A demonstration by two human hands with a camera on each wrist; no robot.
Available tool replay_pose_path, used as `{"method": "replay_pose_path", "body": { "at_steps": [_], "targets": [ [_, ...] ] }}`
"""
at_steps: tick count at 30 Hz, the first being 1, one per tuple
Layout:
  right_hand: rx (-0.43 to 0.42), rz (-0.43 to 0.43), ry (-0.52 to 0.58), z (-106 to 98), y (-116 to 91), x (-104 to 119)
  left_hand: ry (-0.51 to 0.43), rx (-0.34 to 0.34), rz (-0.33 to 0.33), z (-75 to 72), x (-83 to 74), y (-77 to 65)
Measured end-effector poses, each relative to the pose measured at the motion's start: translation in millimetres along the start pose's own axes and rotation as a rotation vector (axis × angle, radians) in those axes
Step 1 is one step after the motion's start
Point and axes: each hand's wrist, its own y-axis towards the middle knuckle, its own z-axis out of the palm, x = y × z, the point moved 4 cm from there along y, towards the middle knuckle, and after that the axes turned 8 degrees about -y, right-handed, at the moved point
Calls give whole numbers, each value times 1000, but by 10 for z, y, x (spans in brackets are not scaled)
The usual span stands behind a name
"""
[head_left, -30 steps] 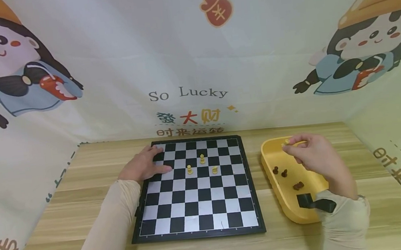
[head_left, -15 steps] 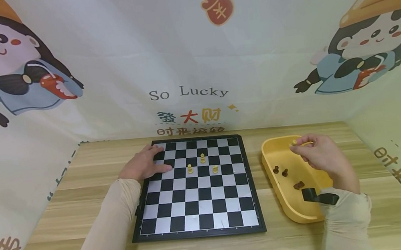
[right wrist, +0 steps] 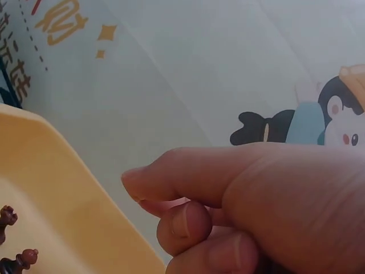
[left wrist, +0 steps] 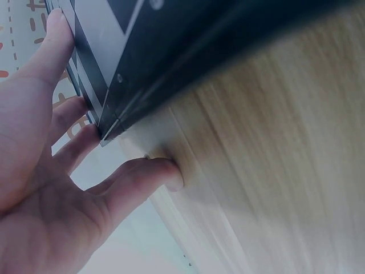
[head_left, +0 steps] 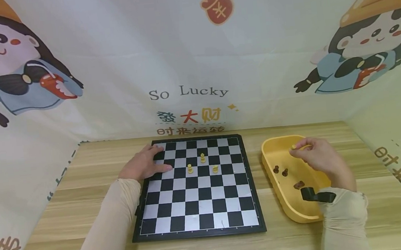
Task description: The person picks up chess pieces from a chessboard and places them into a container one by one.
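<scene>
My right hand (head_left: 320, 155) holds a small yellow chess piece (head_left: 293, 147) between thumb and fingertips over the far part of the yellow tray (head_left: 265, 145). In the right wrist view the fingers hide that piece. On the left edge of the black-and-white chessboard (head_left: 199, 207) rests my left hand (head_left: 142, 164), thumb and a finger spread on its squares. Seen from the left wrist, another finger (left wrist: 145, 180) touches the table beside the board. Three yellow chess pieces are on the board: one (head_left: 190, 169), another (head_left: 202, 158) farther back, and a knight-like one (head_left: 215, 169).
Inside the tray lie several dark brown chess pieces, among them one (head_left: 276, 169) by its left wall and another (head_left: 285, 172) beside it; one more (head_left: 299, 185) lies nearer. The wooden table (head_left: 82, 172) meets a printed cloth backdrop (head_left: 262, 54) behind and on both sides.
My right hand, with the yellow chess piece, has shifted slightly right and then a little lower over the tray. My left hand has stayed on the board.
</scene>
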Motion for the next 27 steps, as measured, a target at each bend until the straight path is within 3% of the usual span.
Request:
{"method": "replay_pose_path", "body": {
  "at_steps": [11, 18, 27],
  "targets": [
    [-4, 6, -82, 69, 16, 16, -2, -4, 2, -1, 5, 6],
    [53, 35, -75, 133, 31, -25, -5, 1, -2, -2, -2, 4],
    [80, 48, -145, 137, 21, -67, -2, -2, -2, 4, -5, 3]
  ]
}}
